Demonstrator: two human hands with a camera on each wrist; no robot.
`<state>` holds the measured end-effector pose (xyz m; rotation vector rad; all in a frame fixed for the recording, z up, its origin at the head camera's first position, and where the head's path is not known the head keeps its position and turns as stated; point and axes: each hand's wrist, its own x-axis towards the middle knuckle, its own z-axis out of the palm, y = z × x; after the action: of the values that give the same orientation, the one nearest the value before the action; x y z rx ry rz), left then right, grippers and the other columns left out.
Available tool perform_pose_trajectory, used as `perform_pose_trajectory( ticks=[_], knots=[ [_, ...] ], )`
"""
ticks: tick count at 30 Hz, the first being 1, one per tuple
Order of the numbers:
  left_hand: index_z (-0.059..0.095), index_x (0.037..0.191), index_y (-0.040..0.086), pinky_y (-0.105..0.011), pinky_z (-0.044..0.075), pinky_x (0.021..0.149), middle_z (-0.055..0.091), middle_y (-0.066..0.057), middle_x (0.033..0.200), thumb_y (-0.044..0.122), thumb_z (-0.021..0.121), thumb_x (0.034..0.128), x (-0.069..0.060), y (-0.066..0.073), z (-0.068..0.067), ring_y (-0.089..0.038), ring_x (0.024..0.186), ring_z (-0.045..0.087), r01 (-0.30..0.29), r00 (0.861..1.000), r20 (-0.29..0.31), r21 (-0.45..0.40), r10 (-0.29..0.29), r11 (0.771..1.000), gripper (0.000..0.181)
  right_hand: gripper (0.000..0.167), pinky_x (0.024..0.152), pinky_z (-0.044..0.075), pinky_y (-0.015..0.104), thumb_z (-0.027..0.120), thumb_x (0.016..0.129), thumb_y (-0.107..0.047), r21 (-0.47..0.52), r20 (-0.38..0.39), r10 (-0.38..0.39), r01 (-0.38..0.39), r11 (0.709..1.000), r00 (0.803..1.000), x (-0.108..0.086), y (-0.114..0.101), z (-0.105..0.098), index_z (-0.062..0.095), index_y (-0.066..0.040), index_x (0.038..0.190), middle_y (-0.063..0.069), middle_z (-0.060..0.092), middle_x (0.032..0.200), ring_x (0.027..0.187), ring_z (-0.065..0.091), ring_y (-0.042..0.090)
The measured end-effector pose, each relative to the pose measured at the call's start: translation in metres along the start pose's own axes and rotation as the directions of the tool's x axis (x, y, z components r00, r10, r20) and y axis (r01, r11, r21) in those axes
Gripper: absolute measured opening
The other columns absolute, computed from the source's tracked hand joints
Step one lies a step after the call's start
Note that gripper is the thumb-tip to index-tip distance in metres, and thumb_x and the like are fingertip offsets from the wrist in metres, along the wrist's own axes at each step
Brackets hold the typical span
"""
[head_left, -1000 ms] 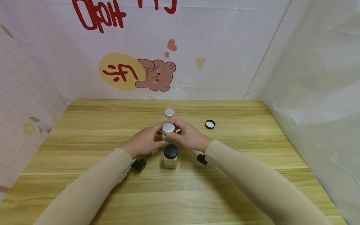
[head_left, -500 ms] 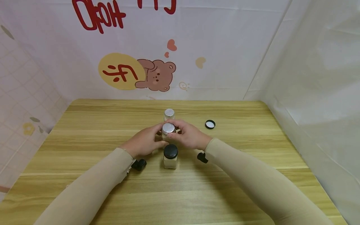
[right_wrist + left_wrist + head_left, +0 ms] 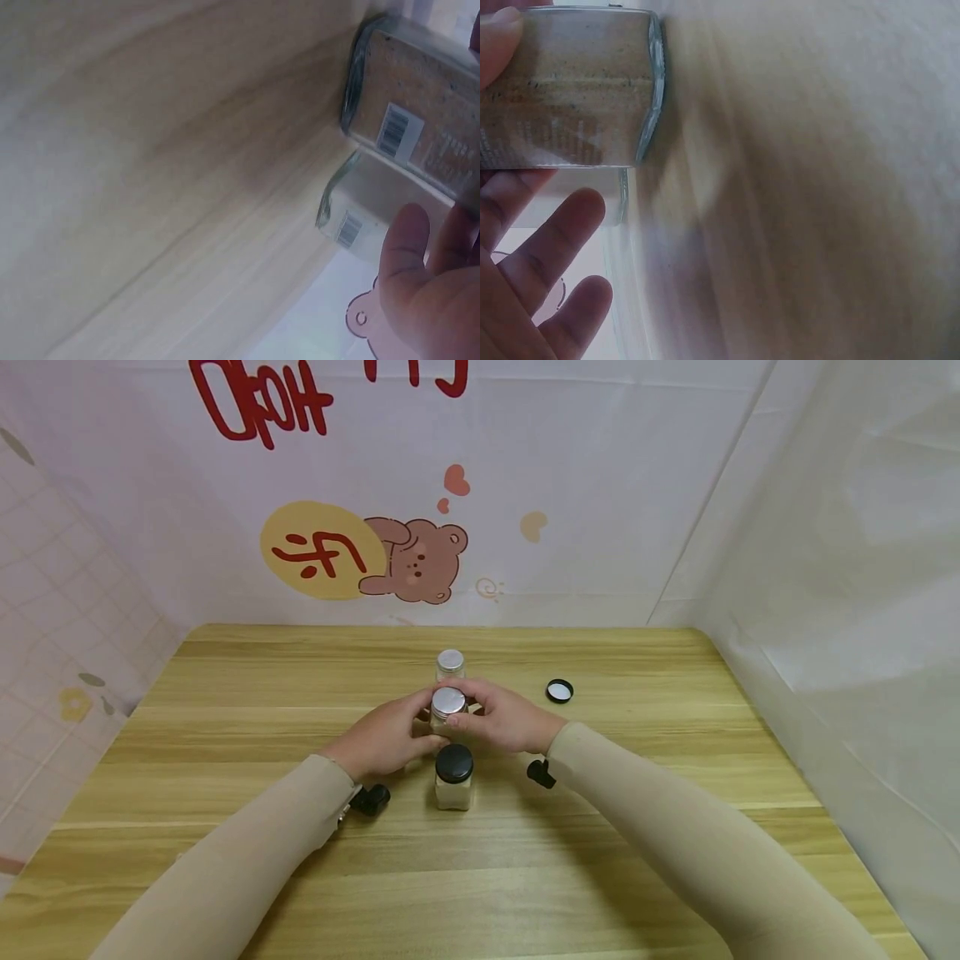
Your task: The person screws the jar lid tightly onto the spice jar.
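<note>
Jar with silver lid (image 3: 448, 702) held upright between left hand (image 3: 386, 735) and right hand (image 3: 507, 720), left fingers bent round 1 side, right fingers round the other, thumbs on the near side. Opening of the fingers on each hand about as wide as the jar; in the left wrist view, 2 left fingers spread loosely clear of it. Brown, dark-specked filling inside, barcode label (image 3: 399, 133) on the glass toward the right wrist camera. Contact between base and bench (image 3: 480, 885) impossible to tell. Just beyond the fingers, 2nd silver-lidded jar (image 3: 451, 662), partly hidden behind them. Just on the near side of the fingers, black-lidded jar (image 3: 453, 777) with pale contents, upright on the bench. Out to the right of the right fingers, loose black lid (image 3: 559, 691), white inner face up. Back from the fingers toward the body, beige sleeves (image 3: 247, 852) and black wrist cameras (image 3: 372, 799). Far past the fingers, white backdrop (image 3: 600, 460) with bear print (image 3: 423, 564) and red lettering (image 3: 292, 400).
</note>
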<state>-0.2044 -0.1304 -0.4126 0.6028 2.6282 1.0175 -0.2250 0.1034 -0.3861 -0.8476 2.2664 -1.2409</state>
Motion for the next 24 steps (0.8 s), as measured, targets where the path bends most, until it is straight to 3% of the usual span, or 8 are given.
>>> perform_pose_trajectory(
  ticks=[6,12,18,24],
  knots=[
    [0.037,0.162,0.036,-0.052,0.051,0.112,0.058,0.004,0.152,0.039,0.075,0.0985,-0.0010,0.0012,0.0002,-0.026,0.134,0.062,-0.011,1.000,-0.007,0.001,0.011,1.000,0.074,0.050,0.113,0.048,0.047,0.066,0.105,-0.021,-0.017,-0.044,-0.017,0.016,1.000,0.999,-0.0001,-0.0005,0.0033,0.053,-0.017,0.153,0.006,0.061,0.140,0.128,0.058,0.022],
    [0.041,0.160,0.030,-0.052,0.052,0.110,0.062,0.001,0.145,0.039,0.076,0.0981,-0.0011,0.0013,0.0003,-0.027,0.129,0.064,-0.017,1.000,-0.020,0.036,0.018,0.999,0.072,0.049,0.109,0.050,0.046,0.066,0.105,-0.020,-0.034,-0.087,-0.024,0.021,0.999,0.996,0.0003,0.0004,0.0087,0.054,-0.014,0.152,0.008,0.059,0.141,0.125,0.056,0.023],
    [0.042,0.159,0.030,-0.053,0.052,0.111,0.061,0.000,0.148,0.039,0.075,0.0986,-0.0014,0.0015,-0.0002,-0.028,0.131,0.063,-0.013,1.000,-0.007,0.030,0.013,0.999,0.069,0.056,0.107,0.052,0.046,0.064,0.106,-0.016,-0.003,-0.039,-0.027,0.026,1.000,0.999,-0.0002,0.0000,0.0067,0.045,-0.012,0.159,0.012,0.055,0.149,0.131,0.056,0.026],
    [0.038,0.162,0.033,-0.052,0.052,0.110,0.061,0.000,0.147,0.040,0.075,0.0980,-0.0011,0.0006,0.0013,-0.026,0.129,0.063,-0.003,1.000,-0.016,0.038,0.004,0.999,0.074,0.046,0.109,0.051,0.045,0.065,0.106,-0.018,-0.029,-0.037,-0.027,0.026,0.999,0.999,0.0016,-0.0021,0.0062,0.053,-0.015,0.150,0.008,0.060,0.141,0.128,0.058,0.023]
  ],
)
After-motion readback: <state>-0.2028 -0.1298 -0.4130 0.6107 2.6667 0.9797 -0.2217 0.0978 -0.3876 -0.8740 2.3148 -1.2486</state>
